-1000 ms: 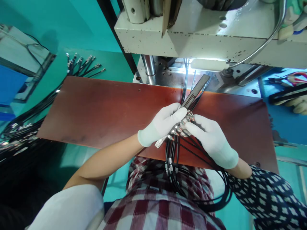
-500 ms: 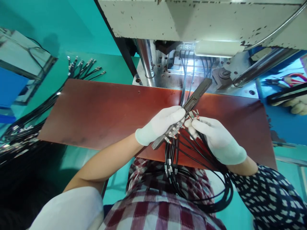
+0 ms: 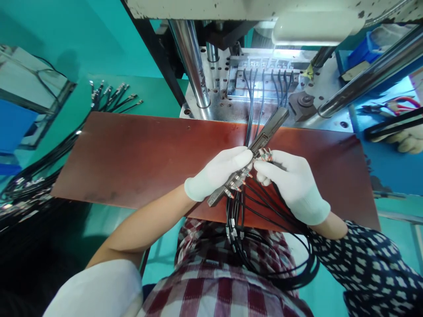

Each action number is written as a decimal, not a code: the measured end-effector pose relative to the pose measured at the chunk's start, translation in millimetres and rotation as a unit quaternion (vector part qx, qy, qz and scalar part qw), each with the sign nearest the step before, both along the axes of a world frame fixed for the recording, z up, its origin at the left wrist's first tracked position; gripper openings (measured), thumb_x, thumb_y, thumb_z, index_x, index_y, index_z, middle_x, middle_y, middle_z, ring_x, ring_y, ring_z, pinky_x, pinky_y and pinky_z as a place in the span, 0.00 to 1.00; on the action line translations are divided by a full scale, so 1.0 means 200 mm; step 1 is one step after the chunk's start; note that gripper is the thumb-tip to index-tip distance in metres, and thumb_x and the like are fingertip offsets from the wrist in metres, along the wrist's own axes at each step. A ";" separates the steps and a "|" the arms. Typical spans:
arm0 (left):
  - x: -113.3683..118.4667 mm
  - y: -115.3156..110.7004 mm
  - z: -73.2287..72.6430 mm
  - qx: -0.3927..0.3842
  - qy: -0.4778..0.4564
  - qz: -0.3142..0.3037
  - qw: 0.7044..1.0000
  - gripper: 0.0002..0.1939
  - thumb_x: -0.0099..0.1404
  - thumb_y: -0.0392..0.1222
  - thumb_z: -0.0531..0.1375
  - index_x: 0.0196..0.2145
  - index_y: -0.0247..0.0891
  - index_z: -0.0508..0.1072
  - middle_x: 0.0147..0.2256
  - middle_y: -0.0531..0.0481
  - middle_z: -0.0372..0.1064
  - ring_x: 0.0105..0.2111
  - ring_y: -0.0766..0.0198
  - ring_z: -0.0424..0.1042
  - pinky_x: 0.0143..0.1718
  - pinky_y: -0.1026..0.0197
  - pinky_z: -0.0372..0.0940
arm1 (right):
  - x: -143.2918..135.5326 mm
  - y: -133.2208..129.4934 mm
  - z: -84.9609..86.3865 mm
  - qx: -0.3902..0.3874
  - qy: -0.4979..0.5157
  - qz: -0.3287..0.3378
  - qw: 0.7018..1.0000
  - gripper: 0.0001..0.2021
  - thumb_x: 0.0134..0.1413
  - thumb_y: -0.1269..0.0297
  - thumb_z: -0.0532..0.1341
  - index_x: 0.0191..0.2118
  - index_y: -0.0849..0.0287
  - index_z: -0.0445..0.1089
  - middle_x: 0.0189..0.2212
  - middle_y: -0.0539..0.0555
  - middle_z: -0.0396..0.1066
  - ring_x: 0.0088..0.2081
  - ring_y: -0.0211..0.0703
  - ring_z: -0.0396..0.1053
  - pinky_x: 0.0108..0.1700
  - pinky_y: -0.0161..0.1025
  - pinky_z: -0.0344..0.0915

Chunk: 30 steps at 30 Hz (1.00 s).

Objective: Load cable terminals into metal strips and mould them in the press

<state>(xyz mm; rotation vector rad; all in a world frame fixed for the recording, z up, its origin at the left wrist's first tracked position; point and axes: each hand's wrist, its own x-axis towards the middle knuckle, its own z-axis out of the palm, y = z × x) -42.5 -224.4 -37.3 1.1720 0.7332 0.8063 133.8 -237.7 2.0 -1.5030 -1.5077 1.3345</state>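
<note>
Press top (image 3: 231, 9) just lifted more, so the black cables (image 3: 263, 86) below are better exposed. Left grip (image 3: 221, 169)'s clamped on the metal bar (image 3: 272, 125), right grip (image 3: 291, 178)'s pinching cable ends (image 3: 265, 155).

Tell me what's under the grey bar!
The brown board shows around the bar, with black cables beside it. The bar and left hand hide what's directly underneath.

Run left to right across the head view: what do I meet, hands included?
Blue box at the left edge → metal cable ends on the green surface → gloved left hand → gloved right hand → red-handled tool.
</note>
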 end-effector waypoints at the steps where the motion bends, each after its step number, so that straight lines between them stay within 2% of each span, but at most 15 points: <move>1: 0.00 0.00 0.00 0.005 -0.006 -0.005 1.000 0.21 0.72 0.57 0.53 0.31 0.36 0.64 0.32 0.49 0.67 0.30 0.65 0.64 0.35 0.61 0.61 | -0.01 0.00 0.00 -0.004 0.018 0.000 1.000 0.13 0.57 0.61 0.63 0.23 0.58 0.68 0.19 0.47 0.68 0.24 0.34 0.64 0.31 0.33 0.61; 5: 0.01 -0.02 0.00 0.048 0.033 0.008 0.998 0.18 0.73 0.55 0.53 0.35 0.36 0.66 0.33 0.50 0.66 0.33 0.65 0.64 0.39 0.60 0.61 | -0.02 0.00 -0.02 -0.020 0.042 -0.001 0.999 0.13 0.57 0.61 0.63 0.24 0.58 0.66 0.20 0.47 0.68 0.24 0.34 0.64 0.31 0.33 0.62; 8: 0.01 -0.02 -0.01 0.089 0.110 0.036 0.989 0.18 0.72 0.56 0.54 0.35 0.36 0.65 0.32 0.52 0.62 0.31 0.67 0.59 0.34 0.62 0.57 | -0.02 0.00 -0.03 -0.009 0.015 -0.003 1.000 0.13 0.57 0.62 0.63 0.24 0.59 0.66 0.20 0.48 0.68 0.24 0.35 0.64 0.30 0.33 0.62; 11: 0.01 -0.02 0.00 0.086 0.115 0.032 0.989 0.20 0.72 0.56 0.54 0.32 0.36 0.63 0.30 0.54 0.57 0.29 0.68 0.55 0.31 0.62 0.54 | 0.00 -0.01 -0.04 0.022 -0.020 0.003 1.000 0.14 0.60 0.58 0.62 0.26 0.59 0.70 0.23 0.50 0.72 0.26 0.37 0.67 0.32 0.35 0.64; 14: 0.00 -0.01 0.03 0.043 0.095 0.026 0.994 0.21 0.72 0.57 0.54 0.30 0.37 0.61 0.28 0.55 0.55 0.28 0.69 0.55 0.30 0.63 0.53 | 0.03 -0.03 -0.03 0.055 -0.071 -0.026 0.996 0.11 0.63 0.59 0.59 0.36 0.59 0.76 0.34 0.52 0.78 0.34 0.41 0.72 0.39 0.37 0.66; 17: -0.01 -0.01 0.04 0.014 0.083 0.024 0.996 0.21 0.71 0.58 0.54 0.31 0.36 0.62 0.27 0.55 0.56 0.27 0.69 0.55 0.29 0.63 0.52 | 0.05 -0.04 -0.02 0.067 -0.065 -0.058 0.994 0.12 0.60 0.63 0.62 0.48 0.56 0.76 0.43 0.51 0.78 0.42 0.44 0.73 0.46 0.39 0.67; 19: -0.01 0.00 0.03 0.007 0.073 0.019 0.997 0.21 0.71 0.58 0.55 0.31 0.36 0.63 0.27 0.55 0.57 0.27 0.69 0.57 0.28 0.64 0.53 | 0.06 -0.04 -0.02 0.059 -0.044 -0.069 0.995 0.12 0.57 0.62 0.65 0.46 0.56 0.77 0.40 0.52 0.78 0.40 0.44 0.73 0.44 0.39 0.68; 23: -0.02 0.01 0.00 -0.002 0.049 -0.003 0.999 0.21 0.70 0.58 0.56 0.32 0.36 0.65 0.27 0.54 0.60 0.26 0.69 0.58 0.27 0.65 0.54 | 0.07 -0.02 -0.01 0.058 -0.065 -0.068 0.994 0.07 0.55 0.60 0.66 0.33 0.57 0.77 0.28 0.51 0.75 0.30 0.41 0.68 0.33 0.38 0.65; 27: -0.02 0.02 -0.01 0.006 0.038 -0.008 0.999 0.21 0.70 0.58 0.56 0.32 0.35 0.66 0.29 0.53 0.62 0.29 0.67 0.61 0.31 0.64 0.58 | 0.08 0.00 0.00 0.030 -0.058 0.001 0.998 0.07 0.55 0.62 0.64 0.36 0.58 0.78 0.28 0.51 0.76 0.30 0.41 0.69 0.33 0.37 0.66; 30: -0.03 0.02 0.00 0.013 0.044 -0.005 0.999 0.21 0.69 0.58 0.57 0.31 0.35 0.67 0.30 0.52 0.63 0.32 0.66 0.62 0.34 0.63 0.60 | 0.08 0.00 0.01 0.019 -0.047 0.007 0.999 0.08 0.55 0.63 0.64 0.39 0.58 0.78 0.26 0.50 0.75 0.29 0.40 0.69 0.33 0.36 0.66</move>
